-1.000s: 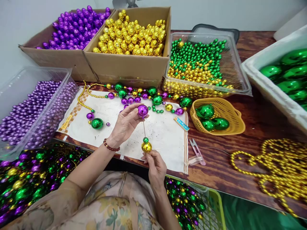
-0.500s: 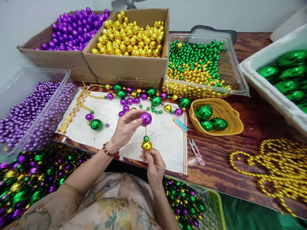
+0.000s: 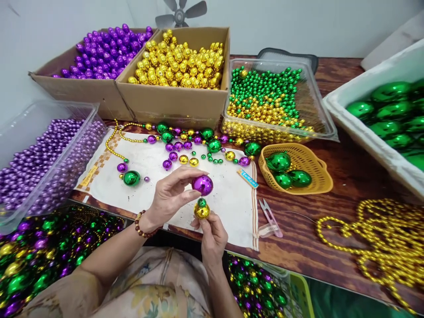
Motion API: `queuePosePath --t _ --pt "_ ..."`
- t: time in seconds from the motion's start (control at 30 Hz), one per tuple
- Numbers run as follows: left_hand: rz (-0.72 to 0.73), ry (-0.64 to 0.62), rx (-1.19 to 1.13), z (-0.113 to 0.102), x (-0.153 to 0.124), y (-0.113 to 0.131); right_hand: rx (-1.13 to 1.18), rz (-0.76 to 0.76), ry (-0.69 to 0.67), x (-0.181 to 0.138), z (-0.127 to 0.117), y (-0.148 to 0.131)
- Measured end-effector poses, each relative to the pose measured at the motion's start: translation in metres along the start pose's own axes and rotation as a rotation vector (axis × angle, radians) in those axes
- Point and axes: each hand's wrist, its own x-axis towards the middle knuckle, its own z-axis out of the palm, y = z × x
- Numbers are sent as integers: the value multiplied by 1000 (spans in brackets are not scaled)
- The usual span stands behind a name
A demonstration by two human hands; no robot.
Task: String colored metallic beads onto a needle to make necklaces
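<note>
A shiny purple bead (image 3: pixel 202 185) is pinched between the thumb and fingers of my left hand (image 3: pixel 174 194). Just beneath it sit a small green bead (image 3: pixel 202 202) and a gold bead (image 3: pixel 202 211), in line with it. My right hand (image 3: pixel 213 236) grips from below, its fingertips closed at the underside of the gold bead; any wire between them is hidden. Behind my hands, a beaded strand (image 3: pixel 198 140) of purple, green and gold lies along the top of a white cloth (image 3: pixel 228 207). Loose purple and gold beads (image 3: pixel 188 160) rest on that cloth.
Cardboard boxes hold purple beads (image 3: pixel 106 53) and gold beads (image 3: pixel 185 62). Clear tubs stand left (image 3: pixel 88 106) and right (image 3: pixel 327 128). A yellow basket (image 3: pixel 318 176) holds green balls. Pink-handled snips (image 3: pixel 271 218) and a gold bead chain (image 3: pixel 384 247) lie at right.
My left hand has lowered the purple bead down the thin wire, closing the gap to the green bead. My right hand keeps its grip below the gold bead. The view has tilted up slightly.
</note>
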Motion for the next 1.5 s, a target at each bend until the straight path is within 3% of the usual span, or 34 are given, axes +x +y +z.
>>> queuePosePath --t 0.17,0.37,0.5,0.67,0.83,1.03,1.23,1.37,1.43,1.5 --pt "61 7 64 0 -3 2 -12 -13 15 1 2 -1" --pt "-42 129 -66 -3 0 -9 -34 -36 13 -1 5 -8" --pt "-104 143 -97 -4 -1 -14 -39 -28 51 2 7 -10" --pt "-151 112 -91 -4 -4 -20 39 -1 30 10 11 -10" --pt "-246 106 -169 -3 -2 -29 168 141 71 22 10 -7" --pt "-355 52 -171 8 3 -38 157 249 75 26 0 0" --pt "-363 -47 -133 16 10 -40 206 210 95 33 -18 -2" --pt "-339 -104 -75 20 37 -43 197 130 87 43 -35 -5" --pt "-303 -139 44 28 71 -48 203 100 82 47 -42 -5" --pt "-162 -186 269 41 120 -55 203 77 75 50 -47 -4"
